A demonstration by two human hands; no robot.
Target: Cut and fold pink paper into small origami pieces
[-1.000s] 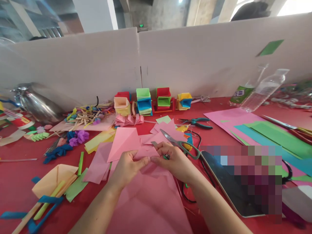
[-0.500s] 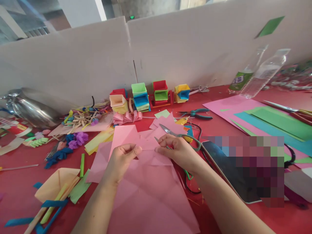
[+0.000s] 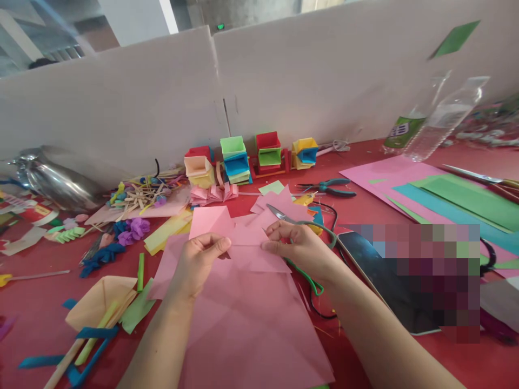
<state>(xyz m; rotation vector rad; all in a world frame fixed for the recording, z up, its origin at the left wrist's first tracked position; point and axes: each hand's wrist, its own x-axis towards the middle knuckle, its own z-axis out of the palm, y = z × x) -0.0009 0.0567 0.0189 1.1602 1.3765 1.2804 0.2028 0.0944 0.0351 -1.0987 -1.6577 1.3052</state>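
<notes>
Between my two hands stretches a small piece of pink paper point(image 3: 246, 236), above a larger pink sheet point(image 3: 259, 335). My left hand point(image 3: 203, 259) pinches its left edge between thumb and fingers. With closed fingertips my right hand point(image 3: 298, 246) grips the right side. A thin pointed tip shows above those fingers, and a bright green loop point(image 3: 310, 280) shows below the palm; whether they join is hidden. Scissors with grey-green handles point(image 3: 281, 214) lie just beyond my right hand. More pink sheets point(image 3: 208, 220) lie behind the paper.
Folded paper boxes point(image 3: 235, 162) stand along the white partition point(image 3: 141, 108). Teal pliers point(image 3: 330, 187), a phone point(image 3: 377, 281) and coloured sheets point(image 3: 466, 200) lie to the right, near two plastic bottles point(image 3: 446, 124). At left are sticks point(image 3: 146, 197), paper scraps and a metal jug point(image 3: 60, 181).
The view has shifted slightly. Both hands keep hold of the pink paper, my left hand a little further left. More of the green loop shows below my right hand.
</notes>
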